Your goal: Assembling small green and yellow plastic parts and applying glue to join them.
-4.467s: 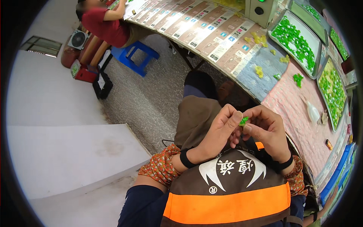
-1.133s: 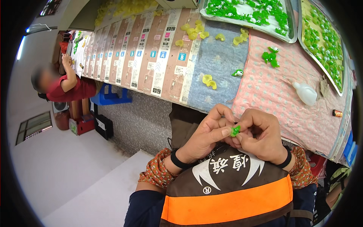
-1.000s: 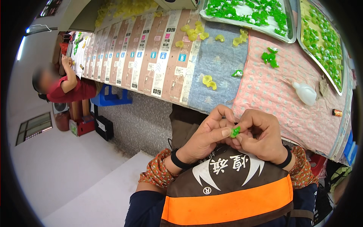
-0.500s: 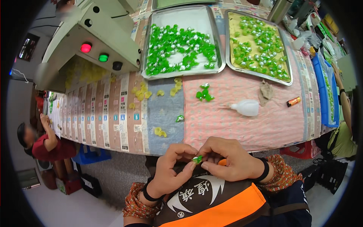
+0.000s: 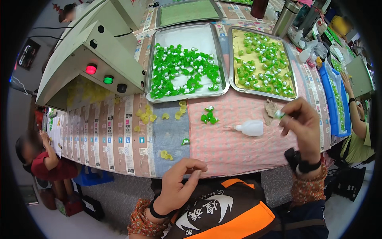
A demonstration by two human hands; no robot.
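My right hand (image 5: 304, 129) is raised over the right side of the pink cloth, pinching a small green-and-white plastic piece (image 5: 279, 114) between thumb and fingers. Just behind that piece lies a crumpled grey-brown rag (image 5: 270, 110). At the table's front edge my left hand (image 5: 181, 186) is held with thumb and forefinger apart, and nothing shows between them. On the cloth between the hands rests a white squeeze bottle (image 5: 251, 128) with a thin tip pointing left. Several loose green pieces (image 5: 209, 117) with white balls lie left of the bottle.
A metal tray (image 5: 226, 79) of green pieces stands beside another tray (image 5: 295, 89) of green and yellowish ones. Yellow cup-shaped pieces (image 5: 148, 115) lie near a beige machine (image 5: 85, 47) with lit buttons. Blue bin (image 5: 327, 85) stands right. Other people sit at both sides.
My right hand has moved away from my left, up and to the right, carrying the small green-and-white piece. My left hand stays near the table edge, emptied. The view has shifted slightly.
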